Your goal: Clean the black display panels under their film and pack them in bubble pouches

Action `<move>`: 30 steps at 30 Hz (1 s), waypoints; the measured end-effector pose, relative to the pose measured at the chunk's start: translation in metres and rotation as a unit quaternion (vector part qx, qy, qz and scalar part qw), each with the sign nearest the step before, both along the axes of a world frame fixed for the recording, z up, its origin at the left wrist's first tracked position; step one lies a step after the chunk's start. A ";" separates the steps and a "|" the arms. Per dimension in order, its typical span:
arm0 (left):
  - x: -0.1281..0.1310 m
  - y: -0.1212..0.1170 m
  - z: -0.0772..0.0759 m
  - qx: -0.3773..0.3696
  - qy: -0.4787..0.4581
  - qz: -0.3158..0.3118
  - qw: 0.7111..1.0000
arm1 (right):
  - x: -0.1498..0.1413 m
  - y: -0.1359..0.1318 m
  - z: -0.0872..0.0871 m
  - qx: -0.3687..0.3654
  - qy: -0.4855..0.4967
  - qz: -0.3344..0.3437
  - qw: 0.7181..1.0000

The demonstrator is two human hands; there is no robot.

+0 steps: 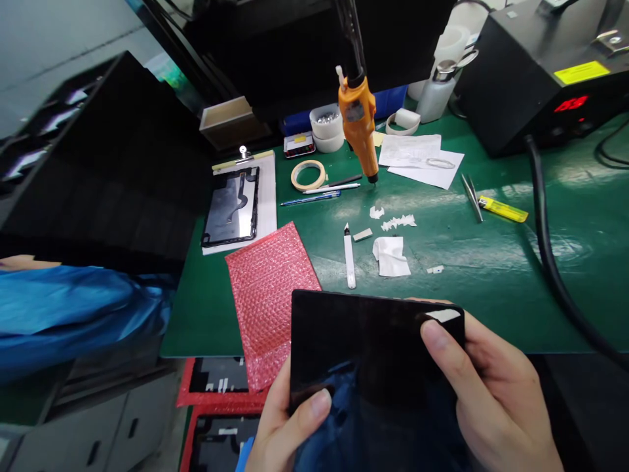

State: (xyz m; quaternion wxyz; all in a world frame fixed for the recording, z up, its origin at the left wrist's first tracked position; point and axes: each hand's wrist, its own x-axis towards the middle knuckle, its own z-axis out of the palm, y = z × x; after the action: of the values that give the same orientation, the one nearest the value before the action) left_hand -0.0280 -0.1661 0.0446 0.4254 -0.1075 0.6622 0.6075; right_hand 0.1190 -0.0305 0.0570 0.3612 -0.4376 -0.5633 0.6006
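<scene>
I hold a black glossy tablet in both hands at the near edge of the green mat. My left hand grips its lower left corner, thumb lying on the glass. My right hand wraps its right edge, thumb pressed near the top right corner where a small white tab shows. The screen reflects a blue sleeve. A red bubble-wrap bag lies just left of the tablet.
An orange electric screwdriver hangs over the mat. A white blade tool, paper scraps, tweezers, a yellow lighter, tape roll, pens and an opened tablet back lie around. A black cable runs at right.
</scene>
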 end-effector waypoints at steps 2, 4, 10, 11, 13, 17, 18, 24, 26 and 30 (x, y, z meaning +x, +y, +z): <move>-0.002 0.002 -0.001 0.015 -0.008 -0.014 1.000 | -0.001 0.001 -0.001 -0.003 0.000 0.001 1.000; -0.002 0.006 -0.002 0.040 -0.025 -0.024 0.999 | -0.002 0.002 -0.003 -0.010 0.001 -0.001 1.000; -0.002 0.023 -0.021 0.088 0.046 0.028 0.995 | 0.002 0.014 -0.020 -0.015 0.009 0.020 1.000; -0.004 0.027 -0.027 0.089 0.085 0.062 0.990 | 0.003 0.016 -0.024 -0.004 -0.001 0.023 1.000; -0.010 0.037 -0.036 0.093 0.162 0.137 0.973 | 0.007 0.020 -0.032 0.021 -0.030 0.032 0.999; -0.028 0.055 -0.044 0.120 0.209 0.197 0.950 | 0.013 0.023 -0.038 0.056 -0.069 0.092 0.992; -0.031 0.057 -0.044 0.130 0.216 0.196 0.948 | 0.014 0.022 -0.039 0.057 -0.073 0.108 0.990; -0.035 0.064 -0.040 0.136 0.223 0.222 0.939 | 0.015 0.011 -0.050 0.069 -0.078 0.133 0.986; -0.034 0.067 -0.039 0.140 0.215 0.242 0.936 | 0.017 0.008 -0.052 0.095 -0.099 0.125 0.983; -0.031 0.074 -0.040 0.142 0.157 0.279 0.937 | 0.017 0.007 -0.050 0.223 -0.134 0.148 0.954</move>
State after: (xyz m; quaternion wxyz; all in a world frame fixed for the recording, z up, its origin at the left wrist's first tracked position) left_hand -0.0592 -0.0924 0.0047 0.1404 -0.1296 0.5709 0.7985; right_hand 0.1357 -0.0237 0.0074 0.2780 -0.3343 -0.7848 0.4417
